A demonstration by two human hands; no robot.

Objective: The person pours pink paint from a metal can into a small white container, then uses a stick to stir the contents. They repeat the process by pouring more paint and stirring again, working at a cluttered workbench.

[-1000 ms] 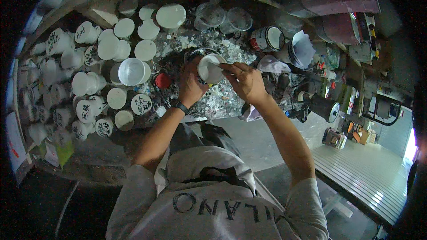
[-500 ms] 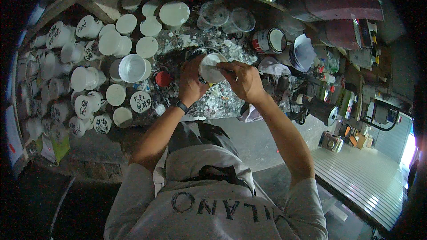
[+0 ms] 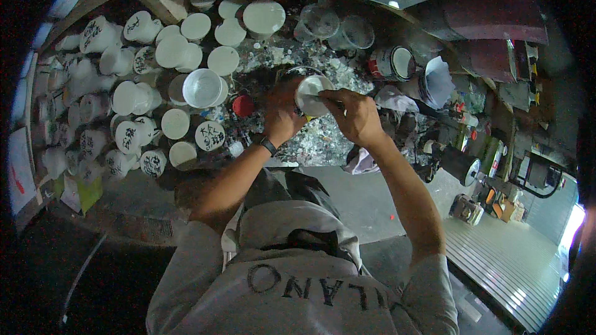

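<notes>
A white plastic cup (image 3: 309,100) with pale contents is held above the paint-spattered bench (image 3: 326,139). My left hand (image 3: 284,110) is wrapped round the cup's left side, its thumb low near the front; motion blurs the fingers. Over the right rim, my right hand (image 3: 358,116) is closed in a pinch on what looks like a thin stick reaching into the cup. The fingers hide most of that stick. A round red lid or cap (image 3: 243,106) lies left of my left hand. Behind the cup is the rim of a dark round container, mostly hidden.
Many white lidded tubs crowd the left, some marked in black; one open white tub (image 3: 202,88) stands among them. Clear plastic cups (image 3: 356,32) sit at the back. To the right are a paint can (image 3: 394,64), a paper-lined container (image 3: 438,80), rags (image 3: 397,98) and a black cylinder (image 3: 460,165).
The whole scene has shifted right and slightly down in the picture as my head moved. My left hand is more blurred; both hands stay at the cup.
</notes>
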